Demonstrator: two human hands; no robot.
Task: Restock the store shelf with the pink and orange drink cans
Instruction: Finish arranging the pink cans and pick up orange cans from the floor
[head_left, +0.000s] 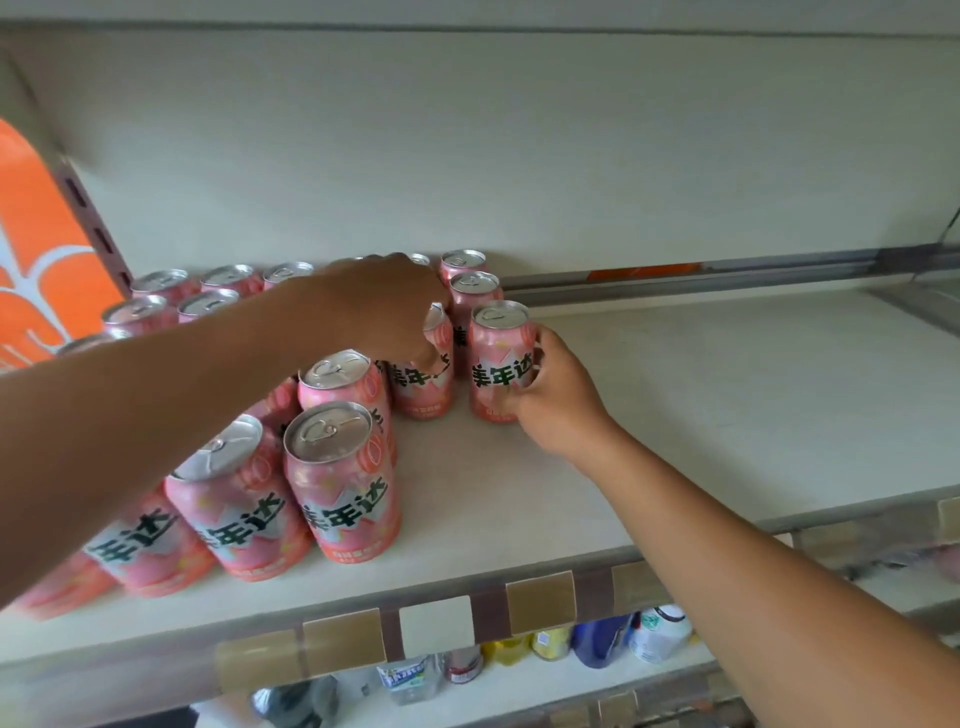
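– Fingers (519, 400) of the right hand (561, 400): condition?
– Curled round a pink can (501, 358), with the thumb high on its right side near the rim. That can stands upright on the shelf (675, 415), frontmost of a short column of three running back to the rear wall.

– Left hand (384, 306)?
– It reaches in from the left, above the stock. Its fingers (427, 354) bend down over the top of a second can (418, 384) and grip it from above. The lid is hidden under the palm. This can stands upright just left of the first, with a narrow gap between them.

– Other stock?
– More pink cans (343, 493) stand grouped on the left part of the shelf, the front ones with labels facing out. The rows behind the left forearm are partly hidden, so the count cannot be determined.

– Surroundings?
– An orange sign (31, 249) is at the left edge. Price-tag holders (436, 623) run along the shelf's front lip. Assorted bottles (602, 639) sit on the level below, too blurred to identify.
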